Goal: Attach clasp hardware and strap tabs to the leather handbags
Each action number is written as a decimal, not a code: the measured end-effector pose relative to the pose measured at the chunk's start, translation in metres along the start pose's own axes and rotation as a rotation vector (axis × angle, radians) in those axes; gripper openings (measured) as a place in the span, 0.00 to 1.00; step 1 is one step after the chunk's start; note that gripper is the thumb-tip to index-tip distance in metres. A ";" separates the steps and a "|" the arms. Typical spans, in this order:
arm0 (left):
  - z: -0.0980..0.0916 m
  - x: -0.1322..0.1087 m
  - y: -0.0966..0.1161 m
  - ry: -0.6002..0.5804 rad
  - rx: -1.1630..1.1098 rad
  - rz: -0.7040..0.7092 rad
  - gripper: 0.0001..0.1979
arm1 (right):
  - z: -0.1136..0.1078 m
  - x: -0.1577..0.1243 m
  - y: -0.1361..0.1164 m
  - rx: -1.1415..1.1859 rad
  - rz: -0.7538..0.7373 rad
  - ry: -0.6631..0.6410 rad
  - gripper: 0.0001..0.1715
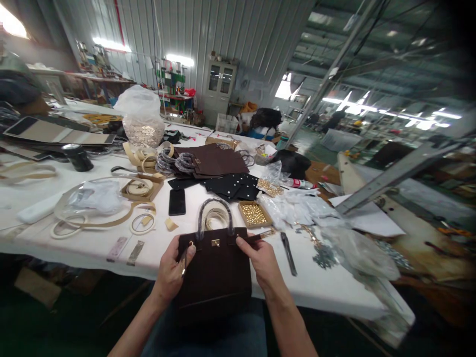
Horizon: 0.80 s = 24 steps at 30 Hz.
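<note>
Dark brown handbag (215,277), handles up, between two hands at the near edge of the desk (320,292)!
Even pressure at both top corners looks best here, keeping the front flat and the gold clasp (215,243) unscratched; the left hand (171,270) grips one corner, thumb by a metal fitting, while the right hand's (265,260) fingers pinch narrowly at the other, a strap (262,235) jutting outward, forearms angling inward.

Tube lights (180,60) glow along a ribbed grey wall (238,34) behind a glass-doored cabinet (211,101); the blurred floor (314,139) appears green.
</note>
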<state>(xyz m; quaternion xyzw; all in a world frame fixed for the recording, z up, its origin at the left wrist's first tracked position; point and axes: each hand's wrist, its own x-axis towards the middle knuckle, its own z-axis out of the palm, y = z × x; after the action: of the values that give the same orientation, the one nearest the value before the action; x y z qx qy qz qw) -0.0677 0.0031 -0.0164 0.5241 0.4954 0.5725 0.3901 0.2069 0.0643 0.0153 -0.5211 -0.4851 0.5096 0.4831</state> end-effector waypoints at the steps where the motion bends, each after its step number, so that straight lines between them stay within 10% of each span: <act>1: 0.001 -0.001 0.003 -0.007 0.024 0.002 0.16 | 0.000 0.000 0.003 0.022 0.030 0.021 0.31; 18: 0.010 -0.012 0.042 -0.070 -0.024 -0.108 0.19 | 0.011 -0.020 0.015 -0.461 -0.272 0.352 0.26; 24: 0.008 -0.012 0.035 -0.045 -0.085 -0.166 0.21 | 0.012 -0.018 0.017 -0.495 -0.238 0.266 0.27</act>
<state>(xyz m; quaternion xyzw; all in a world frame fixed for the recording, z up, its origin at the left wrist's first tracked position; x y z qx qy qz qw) -0.0553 -0.0149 0.0152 0.4770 0.5035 0.5468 0.4690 0.1953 0.0459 -0.0005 -0.6246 -0.5849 0.2429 0.4570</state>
